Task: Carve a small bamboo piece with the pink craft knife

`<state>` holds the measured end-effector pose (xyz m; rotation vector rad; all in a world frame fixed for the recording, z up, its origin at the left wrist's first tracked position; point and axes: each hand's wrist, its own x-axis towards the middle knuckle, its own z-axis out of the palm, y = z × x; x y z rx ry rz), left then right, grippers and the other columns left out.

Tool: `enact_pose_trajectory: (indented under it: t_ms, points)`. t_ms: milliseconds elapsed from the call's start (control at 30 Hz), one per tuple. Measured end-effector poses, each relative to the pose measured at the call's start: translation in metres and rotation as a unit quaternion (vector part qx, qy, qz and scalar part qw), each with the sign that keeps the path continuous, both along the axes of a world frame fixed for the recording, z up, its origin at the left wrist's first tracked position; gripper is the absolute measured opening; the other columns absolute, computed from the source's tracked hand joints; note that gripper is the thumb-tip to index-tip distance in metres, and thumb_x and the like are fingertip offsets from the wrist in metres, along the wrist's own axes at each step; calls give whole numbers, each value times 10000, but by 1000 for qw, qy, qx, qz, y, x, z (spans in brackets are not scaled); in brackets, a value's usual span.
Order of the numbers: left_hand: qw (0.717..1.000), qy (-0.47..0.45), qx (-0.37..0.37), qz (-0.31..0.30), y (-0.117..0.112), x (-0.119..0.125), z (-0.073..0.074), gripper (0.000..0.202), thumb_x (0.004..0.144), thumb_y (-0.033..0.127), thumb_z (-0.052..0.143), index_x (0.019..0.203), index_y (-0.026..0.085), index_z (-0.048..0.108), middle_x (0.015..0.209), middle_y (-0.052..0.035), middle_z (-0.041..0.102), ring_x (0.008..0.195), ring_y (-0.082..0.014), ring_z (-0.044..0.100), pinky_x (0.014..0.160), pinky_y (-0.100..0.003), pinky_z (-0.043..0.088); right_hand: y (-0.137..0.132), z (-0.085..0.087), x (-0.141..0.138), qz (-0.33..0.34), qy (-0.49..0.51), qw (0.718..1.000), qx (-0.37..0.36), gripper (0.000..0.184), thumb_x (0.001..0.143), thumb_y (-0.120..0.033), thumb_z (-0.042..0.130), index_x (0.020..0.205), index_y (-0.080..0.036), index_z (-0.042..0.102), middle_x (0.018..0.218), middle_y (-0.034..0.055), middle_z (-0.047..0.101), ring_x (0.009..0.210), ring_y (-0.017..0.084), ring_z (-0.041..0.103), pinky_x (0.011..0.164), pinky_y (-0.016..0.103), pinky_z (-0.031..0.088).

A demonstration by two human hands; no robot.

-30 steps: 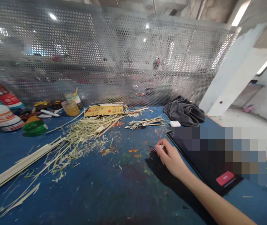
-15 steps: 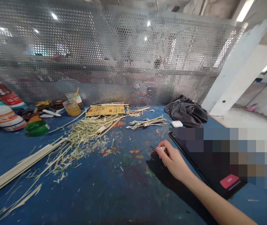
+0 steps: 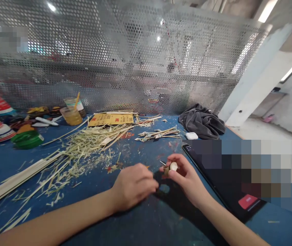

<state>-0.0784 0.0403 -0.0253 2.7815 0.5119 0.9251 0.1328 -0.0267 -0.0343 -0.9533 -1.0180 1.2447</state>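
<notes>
My right hand [image 3: 185, 176] is lifted just off the blue table [image 3: 89, 208], fingers pinched on a small pale-handled tool [image 3: 171, 167] with a thin point sticking out to the left. My left hand [image 3: 134, 186] lies curled beside it, fingertips closed and close to the tool; whether anything is in them is hidden. A dark tablet [image 3: 227, 186] lies right of my right hand.
A heap of straw-coloured shavings [image 3: 89, 147] and long pale strips [image 3: 17, 177] covers the left of the table. Jars [image 3: 72, 115], a green roll [image 3: 26, 140] and tubs stand at back left. A yellow card [image 3: 111, 119], grey cloth [image 3: 202, 121] and white earbud case [image 3: 192, 135] lie before the perforated metal screen.
My left arm has come into view and its hand now sits beside the right. My right hand has raised the small tool off the table and turned it upward.
</notes>
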Motion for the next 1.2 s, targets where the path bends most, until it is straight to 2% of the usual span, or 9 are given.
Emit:
enact_pose_trajectory:
  t_ms: [67,133,200,300,433,567,800,967,1200]
  points:
    - [995,-44,-91,10,8,7,-1,209,968,370,500,1048,226,628,937,-19,656,808,-121,618,679,-218,521,0,0,-2,23,38,999,-2,354,739,-322,787,982,-270,536,940,-19,612,985,184,641,844,312,501]
    - [982,-72,-172,14,13,11,-1,240,919,388,586,1100,234,624,997,-27,651,849,-126,621,668,-202,513,0,-1,-3,44,39,998,1,349,707,-274,817,915,-253,538,970,-13,633,988,163,626,842,283,487]
    - [978,-77,-193,-15,13,12,-2,302,875,405,645,1136,253,632,1042,-31,652,906,-143,624,726,-222,519,0,-2,-5,55,32,998,10,365,670,-223,840,878,-246,542,982,-20,638,960,133,612,802,237,473]
    - [979,-98,-168,-64,9,11,-2,303,882,408,637,1146,259,648,1014,-37,669,915,-149,628,796,-254,511,-2,-4,-8,60,22,998,15,375,664,-169,837,883,-249,543,972,-37,634,916,101,594,755,199,450]
    - [981,-110,-110,-113,4,11,-2,211,916,314,608,1100,233,672,944,-44,705,847,-147,626,758,-268,498,-6,-4,-12,90,14,996,-10,420,660,-129,828,923,-246,522,1029,-26,627,921,107,584,775,220,443]
    - [981,-126,-71,-131,4,11,-2,144,902,201,624,1036,212,676,888,-34,729,804,-146,638,734,-272,502,-10,-2,-15,103,-5,994,-31,451,636,-123,840,917,-237,506,969,-45,609,830,86,554,727,206,415]
    - [992,-94,27,-77,1,9,-2,122,959,236,525,942,211,644,833,4,712,737,-126,633,688,-255,465,-15,-5,-25,97,28,993,-69,431,631,-209,864,863,-217,500,843,-67,567,673,60,486,615,192,377]
    - [993,-53,95,-39,-3,12,-4,229,1003,251,399,872,203,580,778,10,663,701,-132,600,624,-263,399,-20,-13,-31,67,48,990,-114,401,669,-326,850,827,-195,506,736,-70,549,658,71,496,691,239,458]
    - [986,-81,133,-61,-9,12,-4,273,998,202,327,821,192,535,723,-1,623,677,-139,569,620,-267,407,-28,7,-37,117,176,957,-199,463,610,-359,888,764,-165,497,739,-18,644,735,136,655,752,374,569]
